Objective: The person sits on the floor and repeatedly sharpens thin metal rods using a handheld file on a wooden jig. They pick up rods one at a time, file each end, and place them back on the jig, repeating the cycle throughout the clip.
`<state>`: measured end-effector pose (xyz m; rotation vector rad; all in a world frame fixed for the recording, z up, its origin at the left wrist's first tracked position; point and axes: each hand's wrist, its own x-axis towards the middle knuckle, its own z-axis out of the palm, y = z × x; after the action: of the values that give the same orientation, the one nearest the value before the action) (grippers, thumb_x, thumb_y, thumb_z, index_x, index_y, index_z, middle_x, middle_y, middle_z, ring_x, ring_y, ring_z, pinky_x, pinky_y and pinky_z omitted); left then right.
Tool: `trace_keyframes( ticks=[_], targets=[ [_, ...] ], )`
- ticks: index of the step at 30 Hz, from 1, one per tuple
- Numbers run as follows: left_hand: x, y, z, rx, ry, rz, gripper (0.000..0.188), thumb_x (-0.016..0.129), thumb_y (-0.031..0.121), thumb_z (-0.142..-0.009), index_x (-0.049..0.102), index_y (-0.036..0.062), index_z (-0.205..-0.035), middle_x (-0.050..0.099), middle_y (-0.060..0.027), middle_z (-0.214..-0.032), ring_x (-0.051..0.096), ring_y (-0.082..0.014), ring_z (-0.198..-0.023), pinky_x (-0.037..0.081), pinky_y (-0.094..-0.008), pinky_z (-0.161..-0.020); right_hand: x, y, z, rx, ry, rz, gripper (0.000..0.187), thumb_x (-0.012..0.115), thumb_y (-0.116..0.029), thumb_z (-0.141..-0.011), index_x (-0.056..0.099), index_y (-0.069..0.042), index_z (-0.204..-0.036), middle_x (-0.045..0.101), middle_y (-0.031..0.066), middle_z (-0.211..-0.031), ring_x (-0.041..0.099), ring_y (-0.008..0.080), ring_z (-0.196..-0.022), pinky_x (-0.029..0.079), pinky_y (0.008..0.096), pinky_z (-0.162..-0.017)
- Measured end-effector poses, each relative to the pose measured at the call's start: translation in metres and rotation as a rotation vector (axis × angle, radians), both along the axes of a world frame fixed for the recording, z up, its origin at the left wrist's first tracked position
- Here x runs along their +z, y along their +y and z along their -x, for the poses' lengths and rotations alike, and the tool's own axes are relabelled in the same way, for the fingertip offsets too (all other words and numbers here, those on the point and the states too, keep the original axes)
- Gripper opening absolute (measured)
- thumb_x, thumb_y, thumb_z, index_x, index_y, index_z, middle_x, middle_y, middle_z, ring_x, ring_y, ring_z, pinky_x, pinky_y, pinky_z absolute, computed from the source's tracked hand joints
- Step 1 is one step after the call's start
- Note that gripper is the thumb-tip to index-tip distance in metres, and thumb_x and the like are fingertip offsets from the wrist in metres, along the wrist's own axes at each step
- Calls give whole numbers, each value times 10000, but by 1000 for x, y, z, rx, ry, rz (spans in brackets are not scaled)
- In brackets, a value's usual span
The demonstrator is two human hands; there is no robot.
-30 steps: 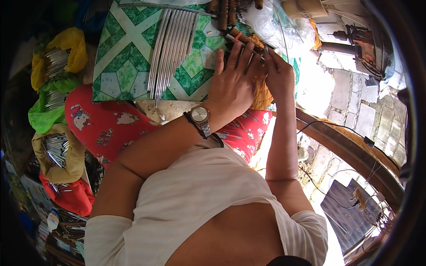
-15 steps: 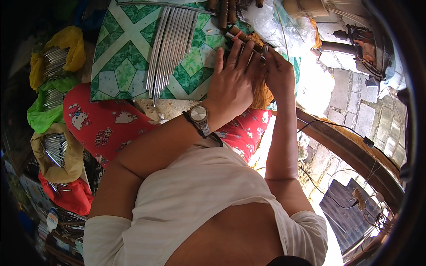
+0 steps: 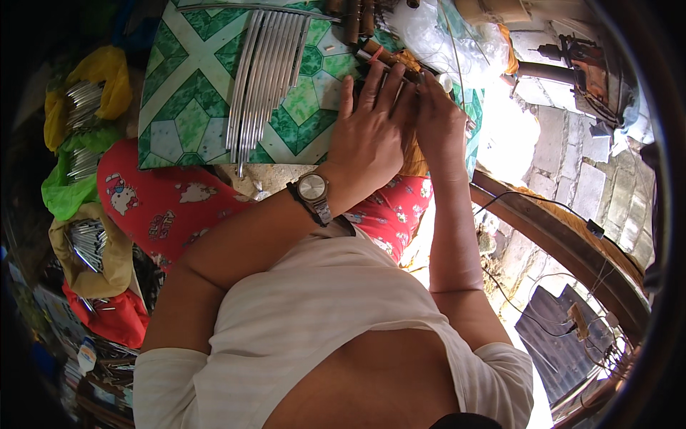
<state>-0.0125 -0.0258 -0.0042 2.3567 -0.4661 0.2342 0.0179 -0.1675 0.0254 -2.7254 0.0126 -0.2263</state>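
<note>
My left hand (image 3: pixel 371 125) lies palm down with its fingers stretched out, at the far right part of the green-and-white patterned board (image 3: pixel 189 132). Its fingertips rest at a brown tube (image 3: pixel 382 53) that has a pink band around it. Beside it, my right hand (image 3: pixel 437 118) has its fingers bent and pressed together next to my left fingers; what they grip is hidden. A small pale round end (image 3: pixel 446 82) shows by its knuckles. To the left lies a row of silver metal tubes (image 3: pixel 266 82), graded in length.
Left of my knee stand a yellow bag (image 3: pixel 114 79), a green bag (image 3: pixel 61 193), a tan bag (image 3: pixel 118 250) and a red bag (image 3: pixel 121 318) of metal rods. A clear plastic bag (image 3: pixel 454 39) lies beyond my hands. A rusty machine (image 3: pixel 589 79) stands at right.
My right hand has turned and its fingers have moved slightly left, closer to my left hand. A pale round end now shows beside it. The left hand stays nearly in place.
</note>
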Motion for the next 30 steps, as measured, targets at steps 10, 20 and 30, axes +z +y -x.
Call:
trace_keyframes(
  ticks=[10, 20, 30],
  targets=[
    [-3, -1, 0, 6, -62, -20, 607, 629, 267, -915, 480, 114, -1483, 346, -162, -1605, 284, -388, -1497, 242, -657, -1154, 8, 11, -1, -13, 117, 279, 357, 539, -226, -977, 601, -108, -1309, 727, 232, -891, 715, 439, -832, 570, 533, -729],
    [-2, -1, 1, -8, -93, -163, 585, 507, 246, -967, 411, 130, -1533, 319, -151, -1621, 279, -373, -1501, 229, -635, -1174, 133, -39, 8, 62, -620, 246, 204, 735, -174, -924, 718, -98, -1113, 681, 91, -738, 672, 275, -672, 550, 369, -669],
    [-2, -1, -2, -26, -100, -226, 583, 516, 264, -970, 423, 115, -1525, 305, -181, -1625, 246, -395, -1513, 205, -634, -1184, 63, -107, -13, -172, -798, -327, 183, 818, -142, -844, 746, -83, -1001, 719, 19, -836, 674, 78, -722, 519, 239, -676]
  ],
)
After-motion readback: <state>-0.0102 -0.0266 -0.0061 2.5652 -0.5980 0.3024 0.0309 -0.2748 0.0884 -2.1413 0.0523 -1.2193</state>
